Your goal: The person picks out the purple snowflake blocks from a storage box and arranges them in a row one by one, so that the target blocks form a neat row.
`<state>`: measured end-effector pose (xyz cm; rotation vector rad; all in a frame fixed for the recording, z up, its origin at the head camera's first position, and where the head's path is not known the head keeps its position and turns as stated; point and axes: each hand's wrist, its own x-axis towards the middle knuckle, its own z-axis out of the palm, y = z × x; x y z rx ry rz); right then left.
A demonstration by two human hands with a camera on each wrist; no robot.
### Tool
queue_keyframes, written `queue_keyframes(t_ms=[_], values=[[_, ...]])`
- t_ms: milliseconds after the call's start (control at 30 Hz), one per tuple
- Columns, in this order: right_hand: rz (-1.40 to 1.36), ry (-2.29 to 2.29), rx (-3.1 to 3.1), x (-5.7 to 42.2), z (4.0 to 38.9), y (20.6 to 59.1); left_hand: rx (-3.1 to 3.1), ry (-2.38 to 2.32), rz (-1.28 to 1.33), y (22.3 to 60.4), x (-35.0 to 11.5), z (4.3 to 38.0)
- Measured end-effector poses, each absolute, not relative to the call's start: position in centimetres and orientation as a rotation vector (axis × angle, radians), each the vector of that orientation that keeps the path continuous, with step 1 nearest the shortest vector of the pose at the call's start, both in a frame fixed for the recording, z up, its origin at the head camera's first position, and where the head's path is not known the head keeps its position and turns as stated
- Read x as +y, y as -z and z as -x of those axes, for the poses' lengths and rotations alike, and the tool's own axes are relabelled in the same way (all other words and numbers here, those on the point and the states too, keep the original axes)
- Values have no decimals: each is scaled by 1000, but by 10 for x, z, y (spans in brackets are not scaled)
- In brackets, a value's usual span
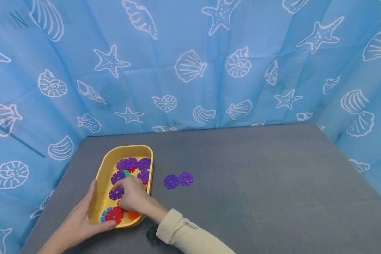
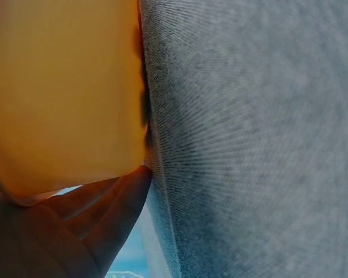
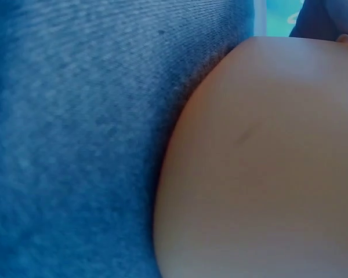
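1. A purple, flower-shaped plastic disc (image 1: 115, 195) is at the fingertips of the right hand (image 1: 133, 194); whether pinched, I cannot tell.
2. Around these fingers is a yellow plastic tray (image 1: 107, 169).
3. The left hand (image 1: 79, 218) touches its corner, thumb and fingers wide.
4. Rightward, two purple notched discs (image 1: 186, 179) lie on grey cloth (image 1: 257, 183).

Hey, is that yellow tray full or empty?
Neither: the yellow tray is partly filled. Purple discs and red discs lie inside, with bare patches beside them.
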<state>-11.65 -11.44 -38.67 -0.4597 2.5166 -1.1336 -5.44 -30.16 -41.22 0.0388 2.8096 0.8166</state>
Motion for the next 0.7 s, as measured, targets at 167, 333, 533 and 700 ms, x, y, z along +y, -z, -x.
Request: queue_keyframes(t_ms=[167, 333, 533, 700], values=[[451, 1191, 2431, -114, 118, 387, 2792, -822, -18, 413, -301, 54], [495, 1256, 2366, -110, 120, 387, 2791, -834, -29, 412, -302, 54], [497, 1155, 2488, -112, 119, 386, 2788, -828, -25, 411, -302, 54], [384, 915, 2629, -119, 117, 388, 2778, -828, 5, 412, -300, 54]])
